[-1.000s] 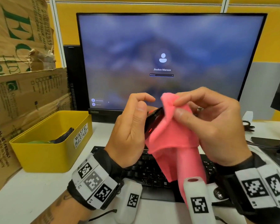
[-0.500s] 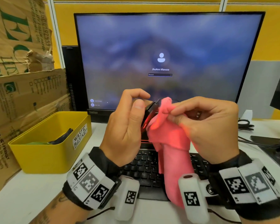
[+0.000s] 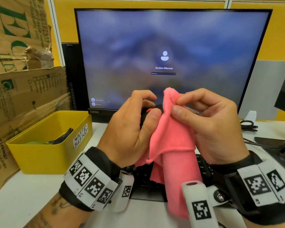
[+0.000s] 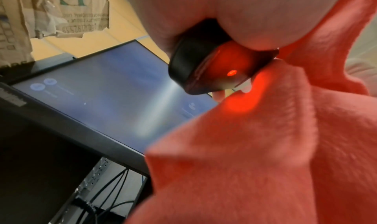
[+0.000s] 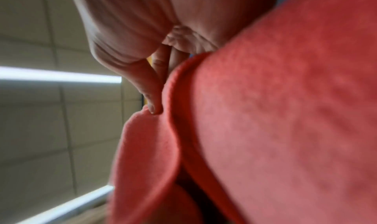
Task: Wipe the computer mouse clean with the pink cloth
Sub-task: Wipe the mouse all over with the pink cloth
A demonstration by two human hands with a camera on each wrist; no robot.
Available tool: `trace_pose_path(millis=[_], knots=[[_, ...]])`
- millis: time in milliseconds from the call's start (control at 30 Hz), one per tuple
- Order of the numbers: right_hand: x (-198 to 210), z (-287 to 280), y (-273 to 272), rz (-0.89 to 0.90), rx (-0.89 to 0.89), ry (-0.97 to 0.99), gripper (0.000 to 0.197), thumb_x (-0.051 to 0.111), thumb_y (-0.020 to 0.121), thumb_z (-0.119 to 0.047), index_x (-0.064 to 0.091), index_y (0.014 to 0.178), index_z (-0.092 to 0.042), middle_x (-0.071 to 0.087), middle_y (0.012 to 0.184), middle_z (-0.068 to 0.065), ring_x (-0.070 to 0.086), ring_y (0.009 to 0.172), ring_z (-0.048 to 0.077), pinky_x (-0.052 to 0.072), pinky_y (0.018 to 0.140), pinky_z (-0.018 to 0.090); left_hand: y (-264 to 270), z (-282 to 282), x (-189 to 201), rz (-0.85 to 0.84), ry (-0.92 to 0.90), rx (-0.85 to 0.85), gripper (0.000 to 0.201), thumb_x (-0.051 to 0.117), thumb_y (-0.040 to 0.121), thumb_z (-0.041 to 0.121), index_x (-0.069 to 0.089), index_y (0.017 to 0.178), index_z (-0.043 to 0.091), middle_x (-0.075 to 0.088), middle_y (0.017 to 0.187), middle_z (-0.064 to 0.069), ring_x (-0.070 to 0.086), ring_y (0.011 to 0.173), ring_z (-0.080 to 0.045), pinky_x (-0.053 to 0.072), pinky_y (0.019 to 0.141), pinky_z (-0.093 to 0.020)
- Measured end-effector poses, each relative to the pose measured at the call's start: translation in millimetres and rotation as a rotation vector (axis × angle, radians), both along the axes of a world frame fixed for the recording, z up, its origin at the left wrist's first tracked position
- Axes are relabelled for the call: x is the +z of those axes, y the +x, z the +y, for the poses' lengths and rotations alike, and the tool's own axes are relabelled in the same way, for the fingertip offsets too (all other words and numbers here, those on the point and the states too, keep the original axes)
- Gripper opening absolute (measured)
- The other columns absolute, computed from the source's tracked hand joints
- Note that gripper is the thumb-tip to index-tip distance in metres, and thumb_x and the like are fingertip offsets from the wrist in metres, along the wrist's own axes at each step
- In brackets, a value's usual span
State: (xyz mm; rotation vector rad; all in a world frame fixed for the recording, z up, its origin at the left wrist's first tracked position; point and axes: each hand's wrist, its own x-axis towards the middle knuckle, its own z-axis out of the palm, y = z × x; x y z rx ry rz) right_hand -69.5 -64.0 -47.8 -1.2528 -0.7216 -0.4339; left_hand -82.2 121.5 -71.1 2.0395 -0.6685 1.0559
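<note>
My left hand [image 3: 138, 119] grips a black computer mouse [image 3: 146, 112] in the air above the keyboard, thumb across its side. In the left wrist view the mouse [image 4: 206, 66] shows its underside with a glowing red sensor, aimed at the pink cloth [image 4: 265, 147]. My right hand [image 3: 204, 122] pinches the pink cloth [image 3: 173, 134] at its top and presses it against the mouse's right side. The cloth hangs down in folds over the keyboard. In the right wrist view the cloth [image 5: 265, 114] fills most of the picture below curled fingers [image 5: 151, 89]. Most of the mouse is hidden by hand and cloth.
A lit monitor [image 3: 163, 55] showing a login screen stands right behind the hands. A black keyboard [image 3: 204, 168] lies under them on the white desk [image 3: 23, 195]. A yellow waste basket [image 3: 48, 145] sits left, before cardboard boxes [image 3: 15, 63]. Cables [image 3: 248, 125] and dark gear lie right.
The left hand has turned the mouse in its grip, so less of it shows from above. The right hand has shifted the cloth along the mouse and raised its pinched top slightly.
</note>
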Motion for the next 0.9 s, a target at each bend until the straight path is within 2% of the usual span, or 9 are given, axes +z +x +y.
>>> trace_pose_path(millis=[67, 133, 200, 267, 400, 467, 567, 733, 900], knots=[[-1, 1, 0, -0.047, -0.101, -0.088, 0.016, 0.084, 0.073, -0.007, 0.076, 0.083, -0.017, 0.081, 0.097, 0.007, 0.078, 0.1, 0.023, 0.062, 0.091, 0.046, 0, 1, 0, -0.021, 0.037, 0.016, 0.049, 0.03, 0.105, 0.059, 0.05, 0.13, 0.021, 0.071, 0.115, 0.0, 0.07, 0.108, -0.015, 0.056, 0.083, -0.039], [-1, 2, -1, -0.044, -0.135, -0.145, 0.012, 0.081, 0.077, -0.011, 0.075, 0.085, -0.016, 0.08, 0.093, 0.002, 0.077, 0.098, 0.018, 0.062, 0.087, 0.043, -1, 2, 0, -0.048, 0.078, 0.036, 0.047, 0.028, 0.105, 0.06, 0.048, 0.13, 0.025, 0.07, 0.116, 0.001, 0.069, 0.108, -0.014, 0.056, 0.084, -0.038], [0, 3, -1, -0.005, -0.106, -0.159, 0.012, 0.082, 0.077, -0.013, 0.073, 0.086, -0.013, 0.08, 0.092, 0.003, 0.076, 0.097, 0.016, 0.062, 0.086, 0.037, -1, 4, 2, -0.078, 0.122, 0.039, 0.048, 0.032, 0.106, 0.056, 0.051, 0.131, 0.02, 0.07, 0.117, 0.0, 0.069, 0.109, -0.018, 0.056, 0.086, -0.042], [0, 3, -1, 0.053, -0.065, -0.151, 0.018, 0.086, 0.074, -0.013, 0.072, 0.085, -0.012, 0.081, 0.094, 0.007, 0.077, 0.099, 0.018, 0.062, 0.085, 0.036, -2, 3, 3, -0.13, 0.165, 0.056, 0.052, 0.037, 0.106, 0.053, 0.056, 0.129, 0.011, 0.07, 0.114, -0.003, 0.069, 0.104, -0.026, 0.057, 0.085, -0.047], [2, 1, 1, 0.187, 0.001, -0.074, 0.027, 0.092, 0.063, -0.006, 0.072, 0.081, -0.012, 0.08, 0.091, 0.013, 0.075, 0.081, 0.022, 0.061, 0.071, 0.033, -4, -2, 6, -0.226, 0.199, 0.129, 0.053, 0.061, 0.095, 0.052, 0.06, 0.12, 0.005, 0.068, 0.104, -0.007, 0.069, 0.091, -0.032, 0.058, 0.078, -0.049], [2, 0, 2, 0.255, 0.039, -0.037, 0.023, 0.083, 0.063, 0.0, 0.071, 0.079, -0.011, 0.079, 0.084, 0.014, 0.073, 0.07, 0.022, 0.06, 0.064, 0.031, -4, -3, 6, -0.245, 0.209, 0.138, 0.061, 0.07, 0.087, 0.054, 0.061, 0.118, 0.003, 0.067, 0.102, -0.008, 0.069, 0.088, -0.033, 0.059, 0.076, -0.049], [2, 0, 4, 0.316, 0.062, -0.011, 0.018, 0.073, 0.062, 0.001, 0.069, 0.077, -0.008, 0.075, 0.072, 0.01, 0.068, 0.06, 0.018, 0.058, 0.059, 0.029, -2, -2, 5, -0.232, 0.219, 0.135, 0.069, 0.08, 0.078, 0.056, 0.059, 0.121, 0.007, 0.066, 0.106, -0.004, 0.069, 0.095, -0.03, 0.059, 0.079, -0.048], [-2, 2, 7, 0.308, 0.011, -0.042, 0.02, 0.073, 0.06, 0.003, 0.069, 0.076, -0.01, 0.074, 0.069, 0.011, 0.064, 0.064, 0.023, 0.056, 0.065, 0.034, 0, 1, 4, -0.174, 0.214, 0.135, 0.073, 0.091, 0.071, 0.048, 0.063, 0.125, 0.008, 0.069, 0.107, 0.001, 0.066, 0.101, -0.025, 0.056, 0.083, -0.043], [-4, 3, 9, 0.307, -0.038, -0.039, 0.021, 0.074, 0.059, 0.002, 0.07, 0.072, -0.014, 0.074, 0.069, 0.01, 0.064, 0.069, 0.024, 0.054, 0.072, 0.04, 2, 6, 3, -0.111, 0.168, 0.085, 0.078, 0.094, 0.066, 0.05, 0.06, 0.126, 0.015, 0.069, 0.111, 0.007, 0.068, 0.106, -0.019, 0.056, 0.085, -0.048]])
